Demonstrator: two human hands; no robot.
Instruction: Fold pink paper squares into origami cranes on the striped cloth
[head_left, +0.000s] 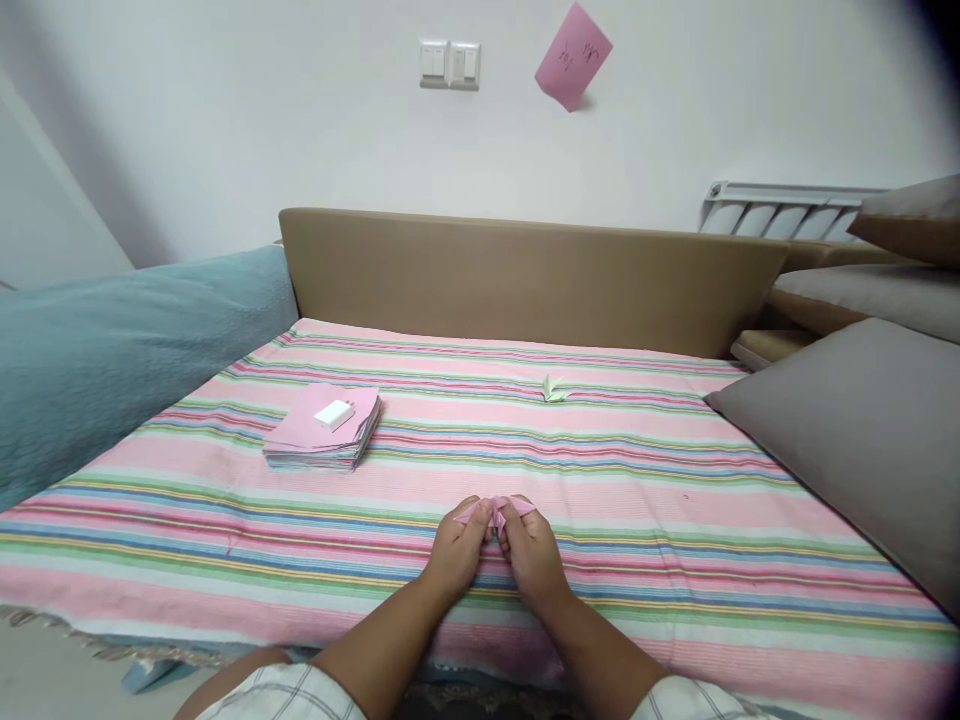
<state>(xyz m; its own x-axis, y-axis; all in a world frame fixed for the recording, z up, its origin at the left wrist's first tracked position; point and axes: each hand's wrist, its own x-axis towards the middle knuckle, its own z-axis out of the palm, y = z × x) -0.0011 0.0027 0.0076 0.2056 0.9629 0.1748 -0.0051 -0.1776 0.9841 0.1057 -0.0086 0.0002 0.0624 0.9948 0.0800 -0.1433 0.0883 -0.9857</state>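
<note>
A small pink folded paper (498,510) is pinched between both hands, low over the striped cloth, its pointed ends sticking out to either side. My left hand (457,545) is closed on its left half, thumb on top. On the right half, my right hand (534,555) grips in the same way, with the fingers of both hands nearly touching in the middle. The thumbs and fingers cover part of the paper, so its full shape is hidden. Farther back lies a pale green folded paper figure (554,389) with pointed tips.
To the left, a stack of coloured paper sheets (319,440) carries a white charger plug (334,414). Grey cushions (847,430) pile up at the right, and a blue-covered armrest (142,350) borders the left. Behind stands a brown backrest (525,280); a pink note (574,57) hangs on the wall.
</note>
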